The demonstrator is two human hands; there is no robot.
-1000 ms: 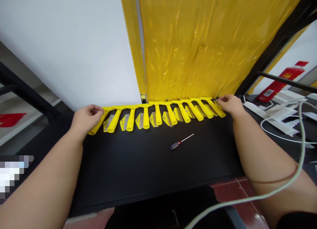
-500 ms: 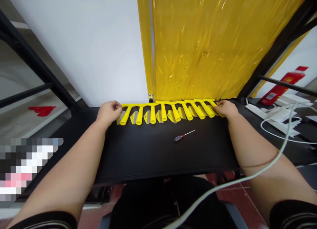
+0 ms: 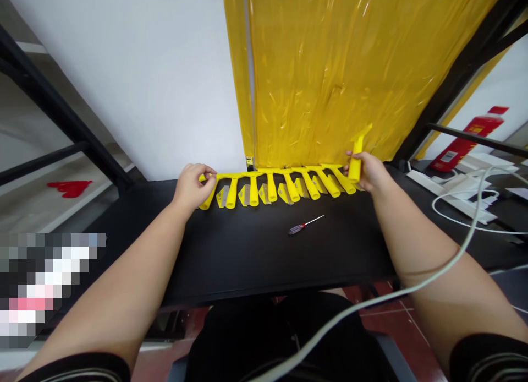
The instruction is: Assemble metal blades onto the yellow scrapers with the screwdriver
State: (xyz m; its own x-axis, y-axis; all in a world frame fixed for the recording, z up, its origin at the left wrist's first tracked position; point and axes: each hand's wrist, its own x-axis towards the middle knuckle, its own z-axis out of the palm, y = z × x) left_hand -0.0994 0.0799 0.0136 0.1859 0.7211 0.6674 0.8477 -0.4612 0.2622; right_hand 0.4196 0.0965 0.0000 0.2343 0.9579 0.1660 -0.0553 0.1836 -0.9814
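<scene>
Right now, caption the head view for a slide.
Right hand lifts one yellow scraper upright; left hand grips the row's far-left scraper on the black table.

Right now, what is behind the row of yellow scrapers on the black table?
Behind the row of yellow scrapers hangs a shiny yellow plastic curtain, with a white wall to its left. Whatever is behind the curtain is covered.

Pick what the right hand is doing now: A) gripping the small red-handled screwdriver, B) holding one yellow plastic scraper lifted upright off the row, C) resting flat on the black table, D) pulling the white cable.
B: the right hand has its grip closed on a yellow plastic scraper raised upright above the row of yellow scrapers, while the small red-handled screwdriver lies untouched on the black table.
</scene>
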